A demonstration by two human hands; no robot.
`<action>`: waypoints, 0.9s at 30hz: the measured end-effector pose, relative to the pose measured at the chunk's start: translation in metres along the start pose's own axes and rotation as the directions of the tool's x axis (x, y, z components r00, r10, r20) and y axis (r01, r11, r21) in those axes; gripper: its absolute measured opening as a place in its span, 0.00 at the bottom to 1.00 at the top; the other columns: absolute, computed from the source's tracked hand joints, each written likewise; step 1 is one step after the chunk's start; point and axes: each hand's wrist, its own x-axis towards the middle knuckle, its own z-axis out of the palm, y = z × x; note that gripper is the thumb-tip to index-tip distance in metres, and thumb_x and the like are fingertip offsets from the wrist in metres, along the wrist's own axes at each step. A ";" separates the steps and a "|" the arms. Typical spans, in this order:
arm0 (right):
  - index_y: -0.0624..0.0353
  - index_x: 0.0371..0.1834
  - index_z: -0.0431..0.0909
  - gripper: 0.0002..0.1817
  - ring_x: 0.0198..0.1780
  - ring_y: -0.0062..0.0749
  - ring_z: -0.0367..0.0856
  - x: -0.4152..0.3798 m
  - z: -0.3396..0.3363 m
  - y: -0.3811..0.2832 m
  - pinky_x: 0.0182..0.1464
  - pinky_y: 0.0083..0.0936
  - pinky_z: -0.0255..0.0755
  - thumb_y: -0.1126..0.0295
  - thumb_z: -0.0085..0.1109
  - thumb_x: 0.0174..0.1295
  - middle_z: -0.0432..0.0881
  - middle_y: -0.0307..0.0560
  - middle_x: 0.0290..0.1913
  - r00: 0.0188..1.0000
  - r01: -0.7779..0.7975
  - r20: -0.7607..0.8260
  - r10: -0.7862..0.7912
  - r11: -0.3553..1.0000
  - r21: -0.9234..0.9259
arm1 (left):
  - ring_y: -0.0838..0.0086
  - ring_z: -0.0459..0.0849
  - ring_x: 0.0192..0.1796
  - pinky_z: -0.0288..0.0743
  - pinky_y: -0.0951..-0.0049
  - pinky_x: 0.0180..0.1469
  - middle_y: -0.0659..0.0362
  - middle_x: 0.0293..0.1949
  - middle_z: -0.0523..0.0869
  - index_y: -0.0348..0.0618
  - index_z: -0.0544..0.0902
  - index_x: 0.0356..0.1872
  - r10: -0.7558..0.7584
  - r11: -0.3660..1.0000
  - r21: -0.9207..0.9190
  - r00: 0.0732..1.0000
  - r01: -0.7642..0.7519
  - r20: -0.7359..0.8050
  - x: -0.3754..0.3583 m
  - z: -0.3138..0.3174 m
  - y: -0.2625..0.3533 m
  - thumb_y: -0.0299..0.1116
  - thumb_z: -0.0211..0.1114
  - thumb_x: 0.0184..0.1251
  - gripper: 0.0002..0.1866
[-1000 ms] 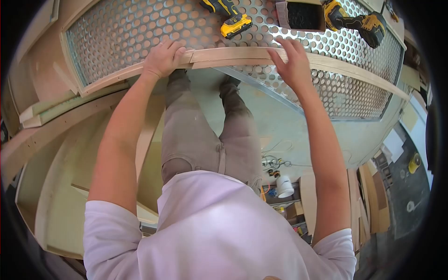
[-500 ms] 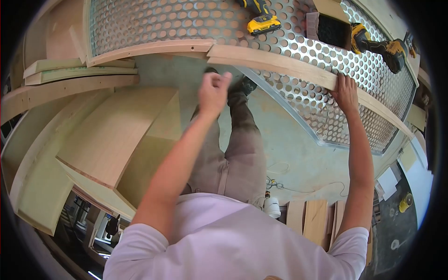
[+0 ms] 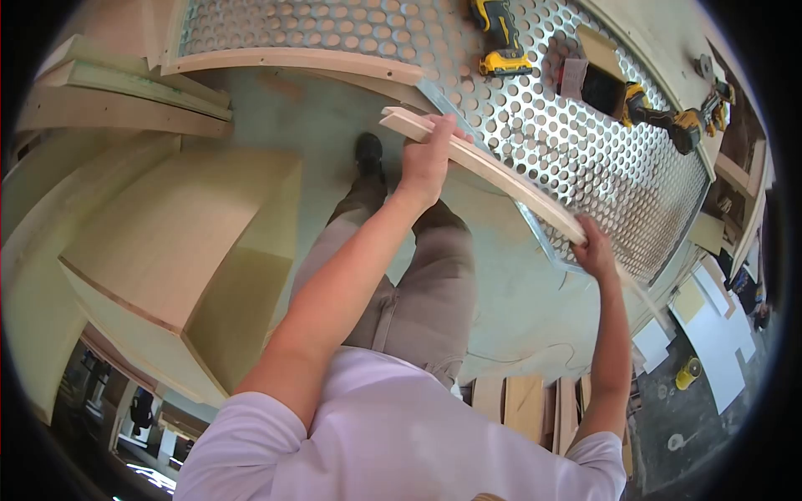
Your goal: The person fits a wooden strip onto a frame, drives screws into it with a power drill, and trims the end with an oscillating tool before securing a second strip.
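**Bright, even light under a heavy fisheye**

The scene is brightly and evenly lit, with soft, faint shadows. The perforated metal sheet (image 3: 585, 150) glares pale at its near edge. Strong fisheye distortion bends straight boards into curves, and a black vignette rings the view. The wood strip (image 3: 493, 171) smears with motion blur toward its right end. The lower left corner is dim.
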 end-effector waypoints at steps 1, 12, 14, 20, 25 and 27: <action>0.53 0.57 0.78 0.25 0.43 0.61 0.87 -0.005 0.002 -0.006 0.45 0.49 0.80 0.73 0.67 0.53 0.87 0.62 0.40 0.997 -0.072 0.040 0.069 0.995 0.074 | 0.67 0.88 0.46 0.85 0.63 0.50 0.57 0.42 0.83 0.43 0.76 0.51 -0.005 0.998 0.069 1.000 0.006 -0.010 0.003 0.000 -0.002 0.42 0.68 0.75 0.16; 0.60 0.43 0.87 0.11 0.29 0.31 0.83 -0.009 0.045 0.044 0.34 0.36 0.77 0.66 0.70 0.61 0.86 0.53 0.27 0.956 -0.214 0.256 0.143 0.937 0.275 | 0.70 0.84 0.32 0.78 0.64 0.42 0.52 0.29 0.89 0.31 0.87 0.38 0.264 0.865 0.490 0.926 -0.104 -0.270 0.044 0.039 -0.047 0.50 0.72 0.67 0.25; 0.62 0.42 0.88 0.15 0.34 0.51 0.89 -0.012 0.073 0.091 0.38 0.43 0.79 0.62 0.72 0.59 0.88 0.62 0.33 0.982 -0.135 0.161 0.101 0.967 0.218 | 0.59 0.89 0.42 0.80 0.61 0.49 0.45 0.37 0.91 0.30 0.87 0.44 0.516 0.747 0.585 0.831 -0.317 -0.209 0.052 0.044 -0.061 0.51 0.71 0.67 0.26; 0.58 0.42 0.86 0.21 0.42 0.61 0.88 -0.010 0.054 0.084 0.46 0.50 0.81 0.52 0.71 0.55 0.88 0.62 0.36 0.983 -0.133 0.139 0.120 0.987 0.088 | 0.59 0.91 0.37 0.80 0.57 0.44 0.48 0.29 0.90 0.32 0.87 0.28 0.449 0.719 0.676 0.850 -0.160 -0.277 0.031 0.053 -0.050 0.60 0.70 0.65 0.32; 0.54 0.45 0.86 0.21 0.42 0.58 0.89 0.001 0.033 0.054 0.48 0.50 0.82 0.52 0.72 0.55 0.90 0.57 0.36 0.991 -0.127 0.059 0.121 0.985 0.115 | 0.58 0.89 0.41 0.80 0.58 0.47 0.49 0.36 0.90 0.34 0.85 0.38 0.564 0.727 0.651 0.730 -0.218 -0.386 0.024 0.065 -0.049 0.56 0.72 0.67 0.28; 0.53 0.45 0.86 0.21 0.42 0.58 0.89 -0.002 0.035 0.047 0.48 0.50 0.82 0.52 0.72 0.55 0.90 0.55 0.35 0.991 -0.133 0.001 0.134 0.988 0.080 | 0.56 0.89 0.42 0.80 0.58 0.48 0.48 0.38 0.89 0.34 0.83 0.43 0.625 0.696 0.672 0.674 -0.252 -0.394 0.044 0.051 -0.062 0.55 0.73 0.67 0.28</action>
